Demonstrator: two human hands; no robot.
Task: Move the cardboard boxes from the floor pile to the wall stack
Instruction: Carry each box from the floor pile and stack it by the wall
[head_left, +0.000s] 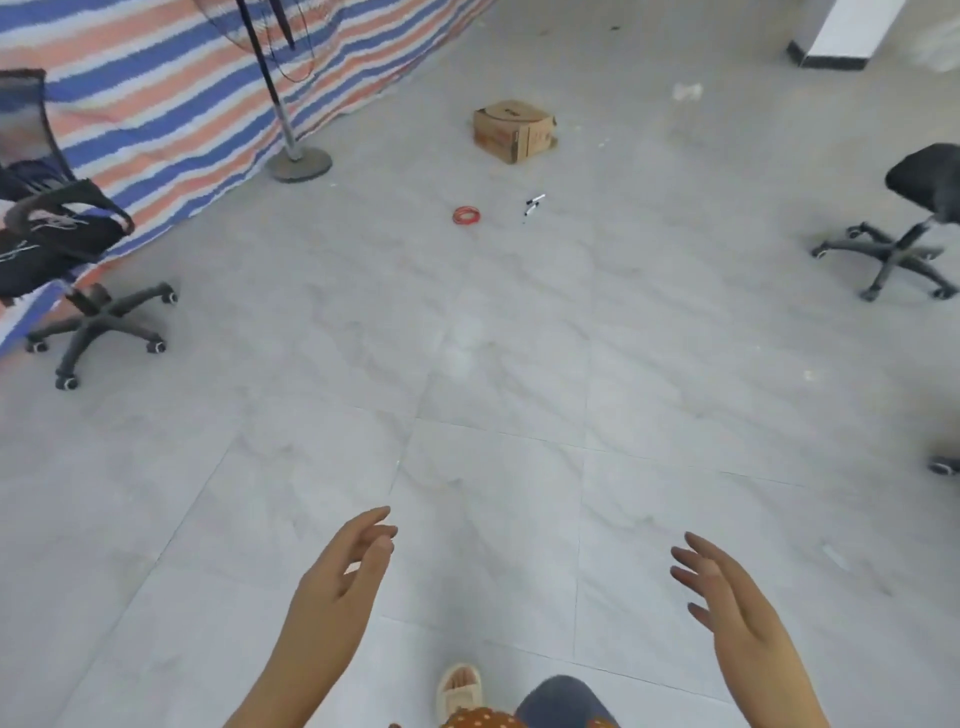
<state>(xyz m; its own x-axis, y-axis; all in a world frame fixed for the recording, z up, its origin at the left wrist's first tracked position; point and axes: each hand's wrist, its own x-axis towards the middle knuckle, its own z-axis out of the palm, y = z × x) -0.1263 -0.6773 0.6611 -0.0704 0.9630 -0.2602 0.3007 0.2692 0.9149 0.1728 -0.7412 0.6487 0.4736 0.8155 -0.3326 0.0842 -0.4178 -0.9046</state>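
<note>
We're looking down the tiled floor with both arms out in front. Left hand and right hand are empty, fingers loose and spread, palms turned toward each other with a wide gap between them — that reads to us as hands already set to take a box by its two sides. Nothing is touched yet.

The one box we can see lies well ahead on the floor, alone, tilted a little with a flap edge showing, near the striped tarp and the fan stand. No pile and no wall stack show from here.

Between us and the box sit a red coil and two markers, right on the straight path, so we'd judge a step around them is wise. An office chair stands off left, another chair off right, both clear of the route. One sandalled foot is forward: we judge this the walk-in for the pickup.
</note>
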